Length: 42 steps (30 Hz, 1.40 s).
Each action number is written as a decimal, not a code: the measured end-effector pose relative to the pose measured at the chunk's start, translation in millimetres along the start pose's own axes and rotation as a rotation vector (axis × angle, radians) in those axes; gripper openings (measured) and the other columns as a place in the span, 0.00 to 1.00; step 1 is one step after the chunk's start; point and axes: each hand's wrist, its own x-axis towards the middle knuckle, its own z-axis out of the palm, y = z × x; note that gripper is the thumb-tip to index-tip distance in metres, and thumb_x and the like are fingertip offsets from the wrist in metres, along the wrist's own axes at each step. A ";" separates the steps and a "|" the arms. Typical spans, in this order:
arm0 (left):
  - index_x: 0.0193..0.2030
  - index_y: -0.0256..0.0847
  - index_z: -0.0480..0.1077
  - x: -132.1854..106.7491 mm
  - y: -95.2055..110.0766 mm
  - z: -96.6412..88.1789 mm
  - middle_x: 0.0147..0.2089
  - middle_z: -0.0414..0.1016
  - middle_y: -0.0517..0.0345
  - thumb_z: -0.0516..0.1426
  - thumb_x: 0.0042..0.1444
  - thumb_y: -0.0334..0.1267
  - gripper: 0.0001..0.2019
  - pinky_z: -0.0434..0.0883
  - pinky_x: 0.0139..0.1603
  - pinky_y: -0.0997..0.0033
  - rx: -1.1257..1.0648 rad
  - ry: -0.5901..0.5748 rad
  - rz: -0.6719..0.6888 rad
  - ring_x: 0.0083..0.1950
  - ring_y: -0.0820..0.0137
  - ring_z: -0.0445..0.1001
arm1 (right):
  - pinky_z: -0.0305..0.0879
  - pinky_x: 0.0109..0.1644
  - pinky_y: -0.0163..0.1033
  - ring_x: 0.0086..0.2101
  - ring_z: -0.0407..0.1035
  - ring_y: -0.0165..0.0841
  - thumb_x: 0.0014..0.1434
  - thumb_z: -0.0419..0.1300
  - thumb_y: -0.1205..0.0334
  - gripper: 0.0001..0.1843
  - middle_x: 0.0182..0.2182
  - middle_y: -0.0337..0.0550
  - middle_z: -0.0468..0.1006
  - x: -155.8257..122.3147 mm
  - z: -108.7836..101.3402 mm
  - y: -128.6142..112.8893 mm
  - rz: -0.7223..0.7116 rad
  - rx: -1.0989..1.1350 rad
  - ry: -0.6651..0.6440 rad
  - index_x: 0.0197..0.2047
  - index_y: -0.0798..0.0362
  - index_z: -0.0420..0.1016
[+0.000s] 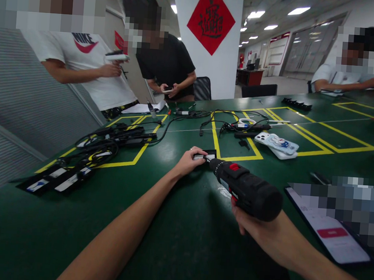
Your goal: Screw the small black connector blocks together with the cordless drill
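My right hand (256,226) is wrapped round the grip of a black cordless drill (247,187) with a red switch on top. The drill's chuck points away from me, and its bit reaches a small black part with a whitish face (211,153) on the table. With bent fingers, my left hand (190,160) grips that part at its left side, close to the bit's tip. Fingers and chuck hide much of the part, so its exact kind and the bit's contact point cannot be made out.
On the green table (154,240) lie bundled black cables (123,137) at left and more cables and tools (248,127) beyond my hands. Phones in cases (278,144) and a lit tablet-like screen (334,227) lie at right. Several people are around the table.
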 end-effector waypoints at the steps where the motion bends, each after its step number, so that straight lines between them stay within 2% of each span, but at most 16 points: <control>1: 0.43 0.41 0.72 0.0 0.3 0.1 0.47 0.68 0.54 0.57 0.50 0.39 0.13 0.66 0.48 0.66 0.000 0.001 0.000 0.47 0.65 0.68 | 0.66 0.30 0.38 0.23 0.69 0.33 0.57 0.55 0.55 0.12 0.20 0.36 0.73 -0.1 0.0 0.2 -0.002 0.005 -0.010 0.40 0.51 0.73; 6: 0.43 0.41 0.72 -0.2 1.1 0.7 0.47 0.68 0.54 0.57 0.50 0.39 0.13 0.66 0.49 0.66 0.008 0.007 -0.002 0.48 0.65 0.68 | 0.67 0.33 0.40 0.26 0.70 0.34 0.57 0.55 0.55 0.10 0.22 0.38 0.74 0.0 0.4 -0.1 -0.016 0.025 -0.016 0.37 0.51 0.73; 13: 0.43 0.40 0.72 -0.4 1.1 0.8 0.46 0.68 0.54 0.57 0.50 0.38 0.13 0.65 0.49 0.66 -0.003 0.012 0.011 0.47 0.66 0.68 | 0.65 0.34 0.40 0.26 0.68 0.34 0.59 0.53 0.54 0.12 0.21 0.37 0.72 1.0 0.2 -1.2 0.015 -0.027 -0.034 0.33 0.51 0.73; 19: 0.43 0.40 0.72 0.2 0.6 0.8 0.47 0.68 0.54 0.57 0.50 0.38 0.13 0.65 0.51 0.65 0.007 0.010 0.010 0.48 0.66 0.68 | 0.65 0.31 0.39 0.25 0.69 0.34 0.58 0.54 0.54 0.12 0.21 0.36 0.73 0.9 0.4 -0.8 0.008 -0.018 -0.015 0.37 0.50 0.74; 25: 0.43 0.40 0.72 0.4 1.4 -0.2 0.47 0.69 0.54 0.57 0.50 0.38 0.13 0.64 0.53 0.65 0.020 0.004 0.020 0.49 0.65 0.68 | 0.65 0.34 0.40 0.26 0.69 0.33 0.59 0.53 0.53 0.16 0.22 0.38 0.74 -0.6 -0.1 -2.6 0.010 -0.002 -0.026 0.25 0.51 0.72; 31: 0.43 0.40 0.72 0.2 1.3 0.0 0.47 0.68 0.54 0.57 0.50 0.38 0.13 0.65 0.51 0.65 0.017 0.002 0.013 0.48 0.65 0.68 | 0.65 0.33 0.40 0.27 0.68 0.33 0.59 0.53 0.53 0.14 0.23 0.37 0.73 0.0 0.2 0.2 0.026 -0.008 -0.038 0.30 0.51 0.73; 42: 0.43 0.41 0.72 -0.1 0.2 0.4 0.46 0.69 0.54 0.57 0.50 0.38 0.13 0.66 0.49 0.65 0.004 0.005 0.006 0.47 0.65 0.68 | 0.66 0.29 0.39 0.22 0.67 0.33 0.56 0.56 0.55 0.10 0.17 0.35 0.70 -0.9 -0.2 -4.5 -0.017 -0.012 0.034 0.28 0.49 0.73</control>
